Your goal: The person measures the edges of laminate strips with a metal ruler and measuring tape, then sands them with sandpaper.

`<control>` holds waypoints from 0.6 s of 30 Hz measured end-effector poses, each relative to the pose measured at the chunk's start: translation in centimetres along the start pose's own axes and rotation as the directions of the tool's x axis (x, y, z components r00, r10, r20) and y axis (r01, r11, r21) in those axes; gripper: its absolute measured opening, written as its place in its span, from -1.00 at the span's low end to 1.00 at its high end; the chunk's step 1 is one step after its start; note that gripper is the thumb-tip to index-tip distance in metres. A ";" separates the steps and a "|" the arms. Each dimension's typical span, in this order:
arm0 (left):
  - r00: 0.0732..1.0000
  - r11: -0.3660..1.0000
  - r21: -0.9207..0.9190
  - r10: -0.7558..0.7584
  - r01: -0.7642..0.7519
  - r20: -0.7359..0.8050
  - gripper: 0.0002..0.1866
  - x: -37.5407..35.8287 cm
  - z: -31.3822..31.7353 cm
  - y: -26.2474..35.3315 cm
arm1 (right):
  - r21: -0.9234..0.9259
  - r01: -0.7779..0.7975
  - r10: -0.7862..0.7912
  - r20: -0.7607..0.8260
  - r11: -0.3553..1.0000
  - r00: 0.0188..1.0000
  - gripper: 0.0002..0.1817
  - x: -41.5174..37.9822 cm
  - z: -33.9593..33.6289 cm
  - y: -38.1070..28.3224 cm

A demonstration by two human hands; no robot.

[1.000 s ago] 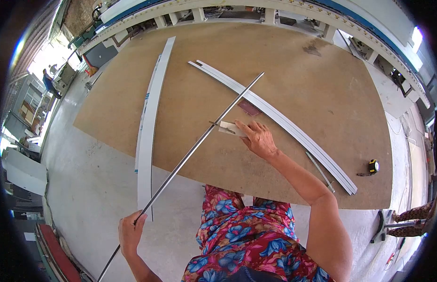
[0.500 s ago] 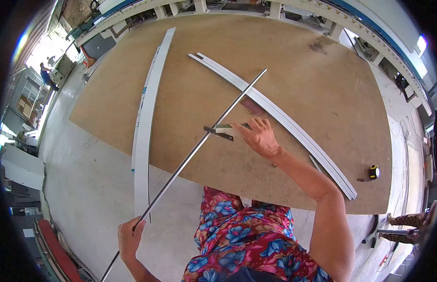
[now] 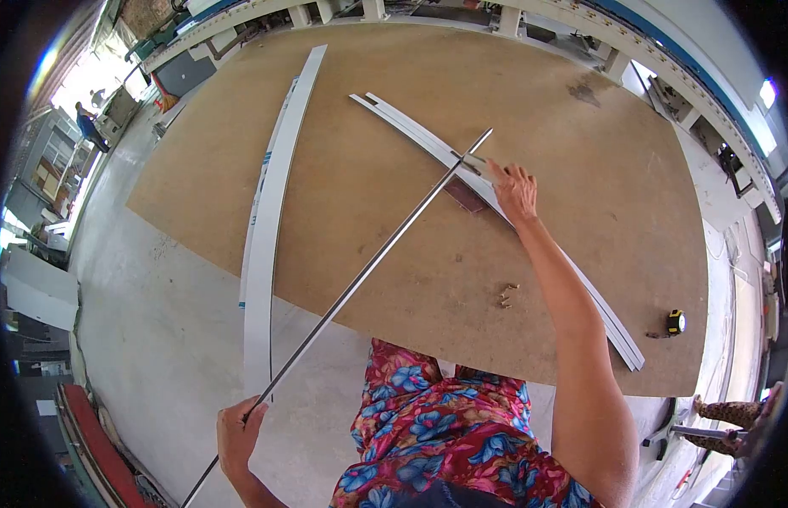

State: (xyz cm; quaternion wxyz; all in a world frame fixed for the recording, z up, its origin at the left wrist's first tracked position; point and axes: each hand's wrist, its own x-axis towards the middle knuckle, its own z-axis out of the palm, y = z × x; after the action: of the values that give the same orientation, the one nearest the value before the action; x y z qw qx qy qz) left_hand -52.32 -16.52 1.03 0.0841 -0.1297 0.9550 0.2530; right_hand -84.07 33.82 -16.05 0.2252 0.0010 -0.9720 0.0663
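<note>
A long, thin metal strip (image 3: 367, 269) slants across the view from the lower left to above the brown board. My left hand (image 3: 240, 430) is closed around its lower part. My right hand (image 3: 514, 188) is stretched out near the strip's far end, gripping a scraper-like tool (image 3: 475, 162) with a dark crosswise blade and a pale handle. The blade meets the strip close to its tip. Beneath the right hand and forearm lie white profile strips (image 3: 412, 129), with a reddish-brown flat piece (image 3: 466, 196) beside them.
The large brown board (image 3: 394, 76) carries white panel strips (image 3: 284, 169) at left, small brass-coloured bits (image 3: 506, 295) and a tape measure (image 3: 676, 323) at right. A long machine frame (image 3: 618, 63) borders the far side. One person (image 3: 89, 127) stands far left; another's legs (image 3: 724, 415) show lower right.
My right hand has moved the tool up and away along the strip, nearly to its far end. My left hand keeps its grip in about the same place. The brass-coloured bits are now uncovered.
</note>
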 end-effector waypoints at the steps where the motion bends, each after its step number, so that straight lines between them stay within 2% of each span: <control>1: 1.000 1.000 -0.004 -0.011 0.011 0.008 -0.80 0.0 0.0 -0.1 | -0.025 -0.020 0.020 0.008 0.999 1.000 -0.52 0.5 0.3 0.3; 9: 1.000 1.000 -0.013 0.004 -0.004 0.029 -0.83 -0.1 0.6 -0.3 | -0.222 -0.241 0.252 0.020 0.945 0.968 -0.54 4.1 2.0 1.6; 12: 0.999 0.999 -0.028 0.040 -0.040 0.001 -0.81 0.2 0.9 -0.5 | -0.115 -0.352 0.351 -0.027 0.929 0.936 -0.54 4.3 1.9 0.9; 15: 1.000 0.999 -0.037 0.020 -0.020 -0.001 -0.76 0.1 1.2 -1.8 | -0.089 -0.220 0.219 -0.026 0.971 0.975 -0.54 3.7 -0.1 0.6; 16: 1.000 0.999 -0.036 -0.002 0.003 0.011 -0.74 -0.1 1.3 -2.1 | -0.104 -0.130 0.129 -0.017 0.986 0.991 -0.53 3.4 -0.7 0.4; 18: 0.998 0.998 0.000 0.067 -0.067 -0.014 -0.72 -0.1 2.3 -1.3 | -0.134 0.048 -0.047 0.010 0.990 0.999 -0.51 2.5 -1.6 -0.1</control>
State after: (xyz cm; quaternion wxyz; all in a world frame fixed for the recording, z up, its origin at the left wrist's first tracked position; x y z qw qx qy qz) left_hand -51.66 -16.47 -1.54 0.0690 -0.0993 0.9594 0.2548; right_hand -85.60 33.97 -13.47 0.2228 0.0093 -0.9748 -0.0045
